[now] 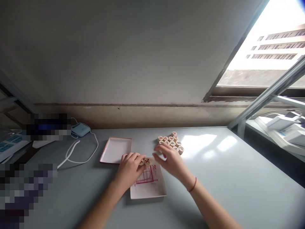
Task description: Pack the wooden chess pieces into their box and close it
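My left hand (130, 167) is at the upper left of a shallow white box (149, 192), its fingers and thumb curled round a round wooden Chinese chess piece (141, 162), which it partly covers. Touching that piece on the right is another chess piece (147, 161) with a dark character. Red grid lines mark the box floor. Over the box's right edge hovers my right hand (170, 160), thumb and forefinger apart, with nothing visible between them. Just beyond it several chess pieces (172, 143) stand grouped on the grey table, a few partly hidden by the fingers.
Behind my left hand lies a white box lid (116, 149) with a reddish rim. A white cable (83, 162) loops on the table's left, near a light blue device (80, 129). Metal frame bars (262, 95) rise at the right. Sunlight falls on the table (214, 178) toward the back.
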Available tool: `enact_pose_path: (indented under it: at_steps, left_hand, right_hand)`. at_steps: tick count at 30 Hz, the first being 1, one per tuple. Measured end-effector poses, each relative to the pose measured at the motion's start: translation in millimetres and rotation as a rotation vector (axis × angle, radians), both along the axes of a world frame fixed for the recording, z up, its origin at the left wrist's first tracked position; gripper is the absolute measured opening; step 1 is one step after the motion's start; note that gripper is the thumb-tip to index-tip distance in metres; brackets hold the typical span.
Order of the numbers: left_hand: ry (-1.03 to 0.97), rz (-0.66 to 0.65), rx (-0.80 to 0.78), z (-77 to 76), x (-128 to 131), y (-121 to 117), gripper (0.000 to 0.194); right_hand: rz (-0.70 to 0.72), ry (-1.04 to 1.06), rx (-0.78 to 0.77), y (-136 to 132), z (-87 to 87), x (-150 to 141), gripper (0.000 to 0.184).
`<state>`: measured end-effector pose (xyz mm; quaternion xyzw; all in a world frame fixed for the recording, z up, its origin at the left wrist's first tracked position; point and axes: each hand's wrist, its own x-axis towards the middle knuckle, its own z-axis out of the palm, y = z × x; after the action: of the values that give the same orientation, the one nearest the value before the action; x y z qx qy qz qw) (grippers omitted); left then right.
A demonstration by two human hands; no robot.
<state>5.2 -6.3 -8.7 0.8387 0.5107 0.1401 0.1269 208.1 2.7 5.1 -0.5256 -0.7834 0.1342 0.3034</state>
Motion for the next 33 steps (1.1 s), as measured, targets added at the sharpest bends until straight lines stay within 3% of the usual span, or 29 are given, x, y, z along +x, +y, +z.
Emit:
enact_pose_path:
  at_steps: [4,7,11,15,18,20,23,26,28,33]
  left_hand:
    - [-0.002,-0.004,-0.012,3.1,-2,0,0.031]
    - [0.009,-0.017,0.006,8.2,-8,1,0.04]
    - [0.039,-0.002,-0.009,14.3,-19,2,0.037]
    - [0.048,-0.025,0.017,12.5,-25,3,0.034]
    - [0.031,-0.036,0.049,10.4,-26,4,0.036]
    - [-0.008,-0.037,0.071,11.5,-24,4,0.042]
    - [-0.126,-0.024,0.113,17.6,-14,5,0.051]
    - [-0.269,-0.06,0.147,26.3,1,7,0.052]
    - [-0.318,-0.133,0.15,31.7,10,9,0.043]
    - [-0.297,-0.231,0.017,33.7,20,10,0.022]
  right_hand:
    - [-0.389,-0.086,-0.053,46,9.6,34,0.019]
    - [-0.587,-0.295,-0.231,80,13.5,53,0.031]
    - [-0.617,-0.442,-0.48,109,14.0,60,0.029]
    - [-0.623,-0.453,-0.486,119,15.5,57,0.024]
    - [-0.628,-0.447,-0.426,111,25.5,51,0.02]
    - [-0.575,-0.385,-0.319,94,35.4,43,0.02]
    - [-0.294,-0.076,-0.156,54,47.2,26,0.019]
    - [-0.033,0.26,-0.341,17,47.0,9,0.026]
    - [0.083,0.459,-0.452,1,40.0,2,0.031]
    - [0.144,0.732,-0.57,-10,17.6,1,0.035]
